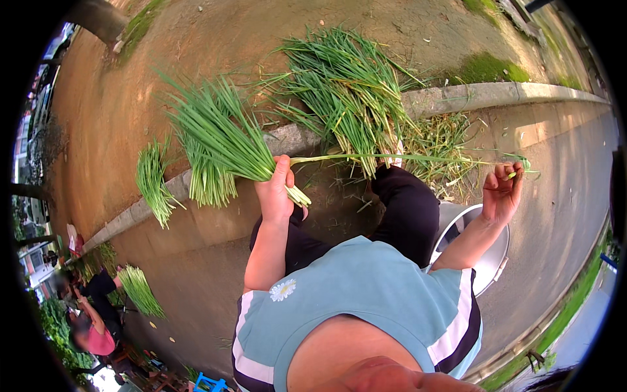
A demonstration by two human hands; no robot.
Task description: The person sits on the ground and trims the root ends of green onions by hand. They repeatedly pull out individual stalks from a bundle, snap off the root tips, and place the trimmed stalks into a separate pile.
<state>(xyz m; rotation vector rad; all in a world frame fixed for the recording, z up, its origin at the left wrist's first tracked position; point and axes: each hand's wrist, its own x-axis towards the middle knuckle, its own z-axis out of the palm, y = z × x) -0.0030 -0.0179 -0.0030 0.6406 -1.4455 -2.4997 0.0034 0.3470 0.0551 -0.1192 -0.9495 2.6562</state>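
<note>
My left hand (277, 191) is closed around a bunch of garlic chives (225, 130), its green leaves fanning up and left and its pale stem ends poking out below my fist. From that hand one long chive stalk (392, 156) stretches across to the right, yellowish at its near end. Out at the right, my raised right hand (501, 195) has its fingers curled in a pinch, with a green chive leaf (519, 164) at the fingertips. Whether the long stalk and this leaf are one piece I cannot tell.
A large heap of chives (353, 91) lies over the stone curb (457, 98), with trimmed scraps (444, 147) beside it. Sorted bunches (155, 179) rest along the curb at left. A metal bucket (499, 251) stands by my right arm. Another person (98, 333) sits far left near a bunch (139, 291).
</note>
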